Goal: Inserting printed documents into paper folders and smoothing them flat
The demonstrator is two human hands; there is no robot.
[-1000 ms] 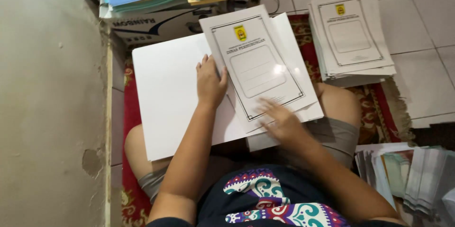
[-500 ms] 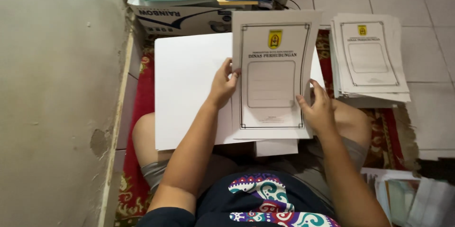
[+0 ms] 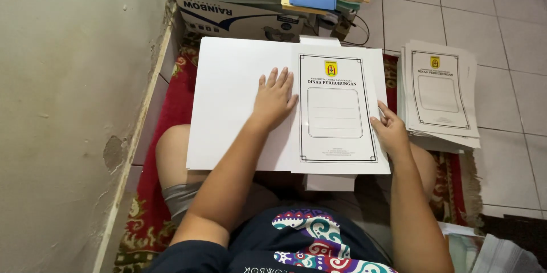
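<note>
Two bare hands steady a white folder (image 3: 245, 102) on the person's lap: the left hand (image 3: 274, 97) lies flat, fingers spread, at the fold, and the right hand (image 3: 391, 130) pinches the printed cover (image 3: 336, 110) at its right edge. Aligning the corners squarely looks wise. The card is smooth, stiff and rectangular; a similar stack (image 3: 440, 93) rests on tiles

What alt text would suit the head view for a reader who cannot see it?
A seated person presses the left hand flat on a large white sheet across the lap, while the right hand holds the edge of a printed cover sheet lying on it. A stack of matching covers sits on the tiled floor to the right.
</note>
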